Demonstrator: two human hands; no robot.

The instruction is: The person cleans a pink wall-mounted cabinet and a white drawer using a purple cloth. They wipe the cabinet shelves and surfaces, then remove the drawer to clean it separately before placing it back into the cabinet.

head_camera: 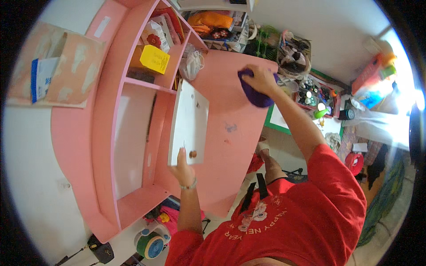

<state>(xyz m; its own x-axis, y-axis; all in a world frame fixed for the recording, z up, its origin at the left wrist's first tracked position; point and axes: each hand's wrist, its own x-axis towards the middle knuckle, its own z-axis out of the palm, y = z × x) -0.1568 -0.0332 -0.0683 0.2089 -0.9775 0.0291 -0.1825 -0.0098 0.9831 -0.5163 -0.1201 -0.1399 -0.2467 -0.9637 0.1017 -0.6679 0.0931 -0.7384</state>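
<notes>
My left hand [183, 171] grips the lower end of a white panel [191, 123], thumb on its face. The panel stands tilted above a pink desktop [219, 179] and has a round brown knob near its lower edge. Farther off to the right, my right hand [259, 79] holds a bunched dark purple cloth [254, 96] at the far right part of the desktop. A dark smudge [230, 127] and a small reddish mark show on the desktop between my hands.
Pink shelving [149, 85] rises at the left, with a yellow box [155, 60] and a plastic bag [191, 63] by it. Baskets of items line the far edge. A green-edged white board [283, 119] with a tray of bottles lies at the right. A small fan [153, 246] stands below left.
</notes>
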